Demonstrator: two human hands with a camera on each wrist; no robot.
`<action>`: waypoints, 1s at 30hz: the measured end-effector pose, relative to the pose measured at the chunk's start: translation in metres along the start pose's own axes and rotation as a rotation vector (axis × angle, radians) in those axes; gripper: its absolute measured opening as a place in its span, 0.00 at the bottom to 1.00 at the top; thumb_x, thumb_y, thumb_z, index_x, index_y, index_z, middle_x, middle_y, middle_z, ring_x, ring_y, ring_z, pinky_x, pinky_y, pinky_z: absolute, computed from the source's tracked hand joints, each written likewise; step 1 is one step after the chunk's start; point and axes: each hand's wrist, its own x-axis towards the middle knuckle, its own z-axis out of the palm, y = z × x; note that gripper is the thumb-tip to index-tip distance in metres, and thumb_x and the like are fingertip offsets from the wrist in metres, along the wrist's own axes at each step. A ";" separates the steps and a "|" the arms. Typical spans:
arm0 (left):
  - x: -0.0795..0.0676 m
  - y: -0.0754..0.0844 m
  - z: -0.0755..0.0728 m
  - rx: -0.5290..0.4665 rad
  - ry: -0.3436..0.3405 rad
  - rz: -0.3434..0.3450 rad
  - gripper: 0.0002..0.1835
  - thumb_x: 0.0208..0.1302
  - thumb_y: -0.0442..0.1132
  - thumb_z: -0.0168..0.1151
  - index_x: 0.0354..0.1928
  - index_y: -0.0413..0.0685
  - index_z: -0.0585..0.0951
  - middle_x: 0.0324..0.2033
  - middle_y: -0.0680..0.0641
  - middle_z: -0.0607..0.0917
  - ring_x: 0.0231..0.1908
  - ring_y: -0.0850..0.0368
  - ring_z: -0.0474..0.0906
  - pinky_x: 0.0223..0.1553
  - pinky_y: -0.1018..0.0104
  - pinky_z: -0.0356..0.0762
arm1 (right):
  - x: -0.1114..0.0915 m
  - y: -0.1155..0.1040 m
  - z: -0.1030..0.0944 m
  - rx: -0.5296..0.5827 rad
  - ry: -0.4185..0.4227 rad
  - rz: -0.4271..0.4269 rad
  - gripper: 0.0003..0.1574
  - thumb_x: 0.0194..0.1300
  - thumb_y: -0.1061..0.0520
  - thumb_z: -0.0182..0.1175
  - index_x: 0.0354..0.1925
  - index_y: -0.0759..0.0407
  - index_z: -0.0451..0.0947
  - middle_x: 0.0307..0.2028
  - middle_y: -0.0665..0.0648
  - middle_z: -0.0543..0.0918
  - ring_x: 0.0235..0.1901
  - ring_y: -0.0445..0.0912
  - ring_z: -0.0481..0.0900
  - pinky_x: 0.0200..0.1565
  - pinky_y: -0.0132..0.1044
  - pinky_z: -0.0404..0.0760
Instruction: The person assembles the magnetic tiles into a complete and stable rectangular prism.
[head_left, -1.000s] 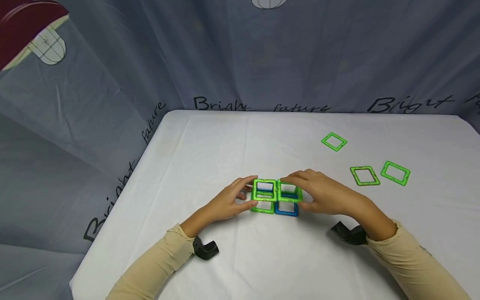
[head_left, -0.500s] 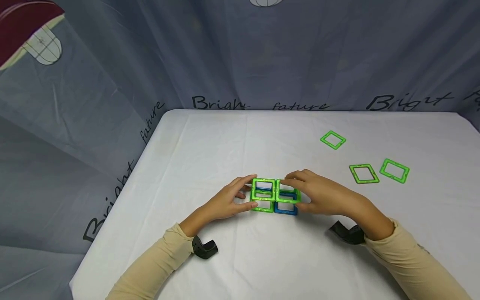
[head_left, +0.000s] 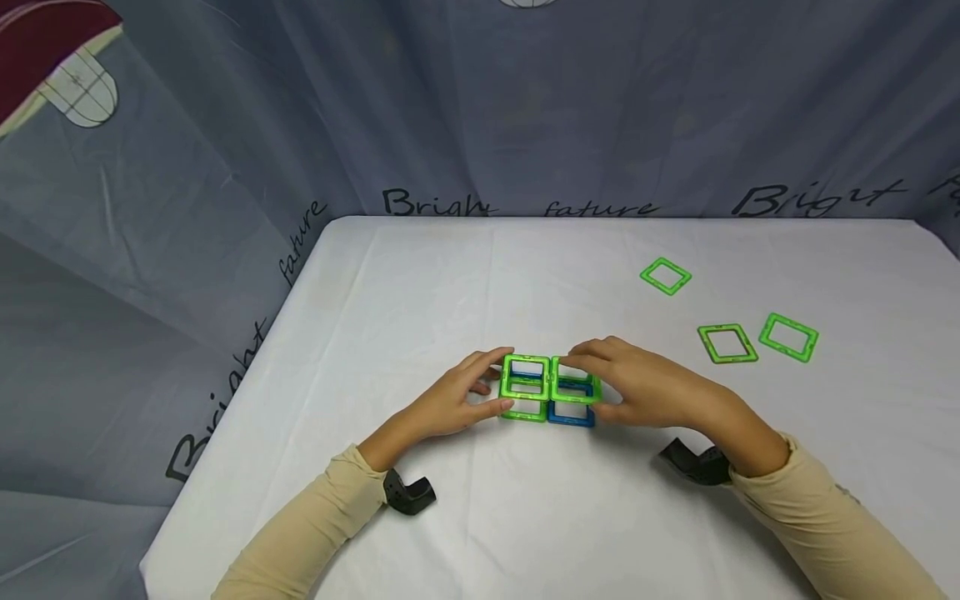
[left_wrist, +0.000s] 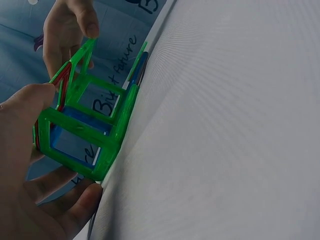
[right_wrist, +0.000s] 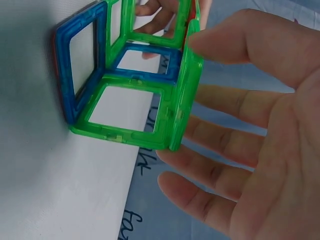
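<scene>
A small box-like build of square magnetic tiles stands on the white table, its top made of two green tiles side by side. In the head view, a blue magnetic tile shows low at the front right, beside a green one at the front left. My left hand holds the build's left end, thumb at the near corner and fingers at the far side. My right hand grips the right top green tile between thumb and fingers. Red edges show along the top in the left wrist view.
Three loose green tiles lie to the right on the table: a far one, a nearer one and a rightmost one. A grey printed cloth hangs behind the table. Black wrist mounts sit under both wrists.
The head view has tilted slightly, shifting the whole scene a little. Both hands stay at the tile build, with hardly any movement.
</scene>
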 end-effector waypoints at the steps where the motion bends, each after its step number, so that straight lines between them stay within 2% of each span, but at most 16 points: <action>1: 0.000 0.000 0.000 0.003 0.000 0.001 0.37 0.60 0.47 0.60 0.69 0.53 0.56 0.57 0.48 0.69 0.55 0.56 0.71 0.49 0.68 0.76 | 0.000 0.000 -0.001 0.008 0.001 0.001 0.35 0.53 0.56 0.64 0.59 0.59 0.68 0.56 0.58 0.73 0.55 0.53 0.70 0.53 0.49 0.75; 5: 0.000 0.000 -0.001 0.006 -0.004 -0.006 0.37 0.60 0.48 0.60 0.69 0.54 0.56 0.57 0.48 0.69 0.54 0.56 0.72 0.49 0.67 0.76 | -0.002 0.004 -0.008 0.074 0.020 0.041 0.37 0.56 0.50 0.63 0.62 0.57 0.65 0.58 0.59 0.71 0.58 0.56 0.68 0.55 0.53 0.72; 8: 0.000 0.000 0.000 0.007 -0.004 -0.013 0.37 0.60 0.49 0.60 0.69 0.55 0.56 0.57 0.49 0.69 0.54 0.57 0.72 0.49 0.67 0.76 | 0.000 0.021 -0.017 0.140 0.041 0.125 0.40 0.59 0.45 0.61 0.64 0.59 0.62 0.61 0.62 0.68 0.61 0.58 0.64 0.57 0.56 0.68; 10: 0.000 0.000 0.000 0.009 -0.001 -0.014 0.37 0.60 0.49 0.60 0.69 0.55 0.56 0.57 0.50 0.69 0.54 0.57 0.72 0.49 0.68 0.76 | 0.004 0.041 -0.024 0.171 0.054 0.223 0.41 0.60 0.42 0.58 0.65 0.60 0.60 0.61 0.64 0.66 0.60 0.60 0.63 0.56 0.59 0.67; 14: -0.001 0.000 -0.001 0.013 0.002 -0.017 0.37 0.60 0.50 0.59 0.68 0.55 0.56 0.57 0.50 0.69 0.54 0.58 0.71 0.49 0.69 0.76 | 0.022 0.094 -0.030 0.182 0.050 0.433 0.42 0.63 0.44 0.56 0.65 0.66 0.57 0.62 0.72 0.61 0.60 0.66 0.60 0.57 0.63 0.63; 17: -0.002 0.000 0.000 0.006 -0.006 -0.019 0.37 0.60 0.51 0.59 0.68 0.55 0.56 0.57 0.50 0.69 0.54 0.58 0.71 0.49 0.69 0.75 | 0.033 0.131 -0.029 0.160 0.017 0.545 0.42 0.63 0.48 0.55 0.65 0.70 0.53 0.62 0.77 0.55 0.61 0.70 0.54 0.59 0.66 0.57; 20: -0.003 0.000 0.001 0.001 -0.014 -0.025 0.37 0.60 0.51 0.59 0.68 0.55 0.56 0.57 0.50 0.69 0.54 0.58 0.71 0.49 0.68 0.75 | 0.041 0.156 -0.025 0.139 -0.024 0.636 0.45 0.62 0.49 0.56 0.66 0.73 0.49 0.62 0.80 0.51 0.61 0.73 0.50 0.59 0.66 0.55; 24: -0.004 0.001 0.001 0.003 -0.008 -0.029 0.37 0.60 0.50 0.60 0.68 0.55 0.57 0.57 0.50 0.69 0.54 0.58 0.71 0.49 0.68 0.76 | 0.048 0.172 -0.025 0.089 -0.098 0.716 0.47 0.61 0.49 0.57 0.65 0.74 0.48 0.61 0.80 0.53 0.60 0.74 0.51 0.58 0.67 0.57; 30: -0.003 0.001 0.000 -0.014 0.009 0.000 0.36 0.60 0.49 0.60 0.68 0.53 0.57 0.56 0.49 0.70 0.54 0.57 0.71 0.49 0.69 0.76 | 0.051 0.174 -0.027 0.046 -0.169 0.745 0.46 0.60 0.51 0.57 0.64 0.76 0.50 0.59 0.80 0.59 0.58 0.72 0.57 0.57 0.64 0.61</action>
